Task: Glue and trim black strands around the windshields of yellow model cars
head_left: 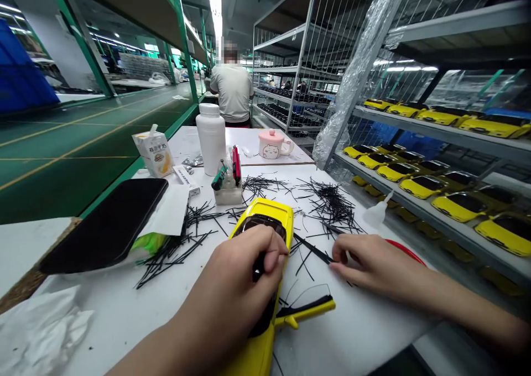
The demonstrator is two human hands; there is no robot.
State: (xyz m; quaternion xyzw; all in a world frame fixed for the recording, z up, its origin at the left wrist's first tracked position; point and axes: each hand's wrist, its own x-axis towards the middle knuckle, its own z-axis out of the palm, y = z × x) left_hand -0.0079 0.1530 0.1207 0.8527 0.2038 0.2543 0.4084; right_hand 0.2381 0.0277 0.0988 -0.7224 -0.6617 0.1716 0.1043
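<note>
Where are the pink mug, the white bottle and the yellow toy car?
pink mug [272,145]: head view, its front side.
white bottle [211,141]: head view, mid body.
yellow toy car [271,210]: head view, its front end.

Left hand [249,276] rests on yellow toy car body [265,226] on the counter [124,309]. Right hand [369,265] pinches a thin black strip [313,249] just right of it.

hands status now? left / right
Left hand: closed on a black tool, resting on the yellow toy car.
Right hand: pinching a black strip.
</note>
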